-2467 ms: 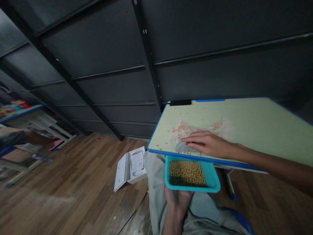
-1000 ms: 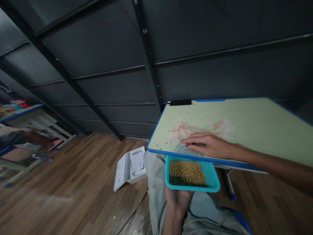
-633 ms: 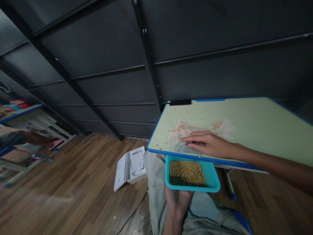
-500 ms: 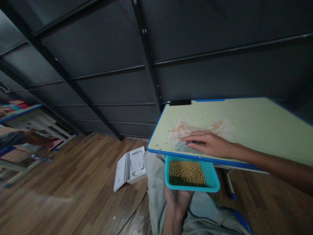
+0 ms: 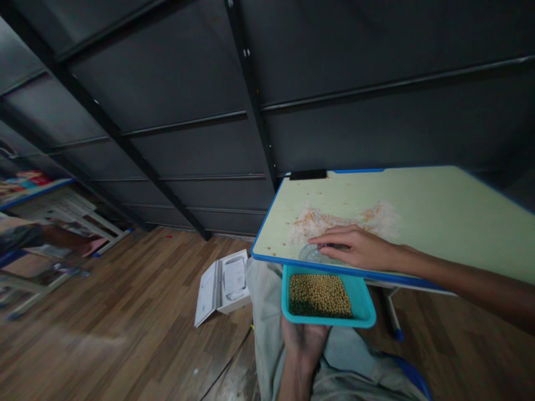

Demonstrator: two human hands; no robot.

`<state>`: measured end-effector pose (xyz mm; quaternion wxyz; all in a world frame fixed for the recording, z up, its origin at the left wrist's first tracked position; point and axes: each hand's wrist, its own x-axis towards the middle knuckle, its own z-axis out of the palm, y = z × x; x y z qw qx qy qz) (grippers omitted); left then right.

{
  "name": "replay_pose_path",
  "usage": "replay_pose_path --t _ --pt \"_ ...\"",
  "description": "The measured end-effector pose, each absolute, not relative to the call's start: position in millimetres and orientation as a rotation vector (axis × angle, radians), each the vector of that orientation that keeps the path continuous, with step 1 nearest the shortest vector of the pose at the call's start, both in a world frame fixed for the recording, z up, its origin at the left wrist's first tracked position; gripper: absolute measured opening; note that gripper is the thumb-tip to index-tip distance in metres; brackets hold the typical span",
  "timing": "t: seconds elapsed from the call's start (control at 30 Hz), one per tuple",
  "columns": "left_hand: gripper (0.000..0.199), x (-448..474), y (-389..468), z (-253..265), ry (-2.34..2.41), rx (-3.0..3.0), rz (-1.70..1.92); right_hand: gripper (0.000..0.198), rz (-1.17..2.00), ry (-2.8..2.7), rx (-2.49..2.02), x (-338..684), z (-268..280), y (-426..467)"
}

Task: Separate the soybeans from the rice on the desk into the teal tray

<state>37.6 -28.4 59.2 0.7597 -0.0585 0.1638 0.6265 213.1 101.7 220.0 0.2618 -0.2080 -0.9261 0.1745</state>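
My left hand supports a turquoise tray from below, its fingers mostly hidden under it. Inside lie many yellowish soybeans, with dark green beans along the near left side. The tray's far rim is close under the table's front edge. On the pale green table, my right hand is closed with thumb and fingers on a clear curved plastic piece; its exact kind is unclear. Just beyond the hand is a spread of white grains mixed with orange bits.
The blue-edged table stands against a dark panelled wall. A flat black object lies at its far left corner. On the wooden floor are an open white box and a cable. Another person's leg shows far left.
My right hand has shifted very slightly with the clear plastic piece, staying near the table's front edge. The tray and my left hand keep their place.
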Motion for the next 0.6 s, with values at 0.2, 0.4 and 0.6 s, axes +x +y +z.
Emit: replay_pose_path --t 0.2,0.4,0.6 --pt "0.041 36 -30 59 0.346 -0.106 1.354 0.034 0.172 -2.495 -0.697 217 213 115" --pt "0.043 36 -29 57 0.352 -0.065 1.346 0.031 0.133 -2.401 -0.837 220 219 118" --pt "0.042 37 -30 58 0.327 -0.046 1.355 0.030 0.103 -2.356 -0.888 221 224 117"
